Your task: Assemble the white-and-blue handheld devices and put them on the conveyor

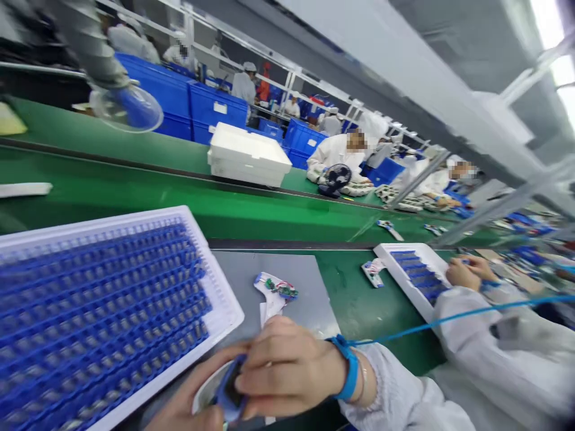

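My left hand (186, 407) is closed around a white-and-blue plastic housing (230, 392) with a dark window, low in the view. My right hand (287, 365), with a blue wrist strap (348, 368), has its fingers bent and pressed on the blue part of the same housing. Its fingertips partly hide the housing. Just beyond my hands, a white handle-shaped housing half (274, 293) with a green circuit board lies on a grey mat (299, 269). To the left stands a white tray (215, 293) filled with rows of small parts in blue holders.
A co-worker's hands (471, 272) work at the right, beside a smaller white tray (404, 284). Another housing half (374, 272) lies near that tray. Behind runs a green conveyor belt (269, 215), with white boxes (249, 155) beyond. A clear suction hood (128, 108) hangs upper left.
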### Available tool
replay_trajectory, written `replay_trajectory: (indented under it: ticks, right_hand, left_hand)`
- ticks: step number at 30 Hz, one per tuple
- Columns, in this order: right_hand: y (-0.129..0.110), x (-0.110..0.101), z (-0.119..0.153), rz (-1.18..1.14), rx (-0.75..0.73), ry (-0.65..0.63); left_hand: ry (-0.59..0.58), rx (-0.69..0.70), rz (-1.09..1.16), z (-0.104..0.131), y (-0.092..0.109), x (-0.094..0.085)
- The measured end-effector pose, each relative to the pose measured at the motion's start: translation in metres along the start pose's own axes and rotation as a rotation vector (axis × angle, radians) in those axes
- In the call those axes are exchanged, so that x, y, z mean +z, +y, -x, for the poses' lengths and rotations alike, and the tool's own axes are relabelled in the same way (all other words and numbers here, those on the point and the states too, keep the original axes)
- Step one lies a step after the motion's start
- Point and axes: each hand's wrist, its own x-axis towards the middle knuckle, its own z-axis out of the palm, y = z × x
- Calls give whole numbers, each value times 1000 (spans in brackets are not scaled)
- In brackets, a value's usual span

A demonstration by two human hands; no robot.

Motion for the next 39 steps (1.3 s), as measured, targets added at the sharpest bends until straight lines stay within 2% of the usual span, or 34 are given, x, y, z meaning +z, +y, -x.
replay_trajectory:
  ticks: [2, 5, 9, 13, 16, 18, 21, 27, 33, 39]
  right_hand:
    - [0, -4, -3, -59, 109, -16]
    - [2, -10, -8, 24, 166, -138]
    - [1, -13, -17, 178, 79, -239]
    - [-2, -11, -20, 314, 20, -285]
    - [-1, -10, -18, 338, 17, -275]
    - [-1, -11, -17, 315, 49, -235]
    - [0, -12, -18, 267, 120, -221]
    - [2, -8, -22, 210, 118, -351]
    - [-2, -9, -14, 262, 97, -298]
    - [4, -10, -20, 240, 131, -286]
  left_hand:
    - [50, -9, 38, -2, 10, 8]
    - [-14, 11, -64, -8, 23, 13]
    - [-31, 3, -101, -10, 27, 14]
    - [36, -77, 42, -10, 19, 13]
    - [162, -118, 161, -11, 16, 11]
    - [192, -94, 162, -12, 18, 9]
    - [166, -101, 131, -12, 21, 11]
    - [158, -93, 128, -13, 20, 16]
    - [201, -115, 201, -14, 20, 13]
    - [174, -156, 78, -15, 26, 14]
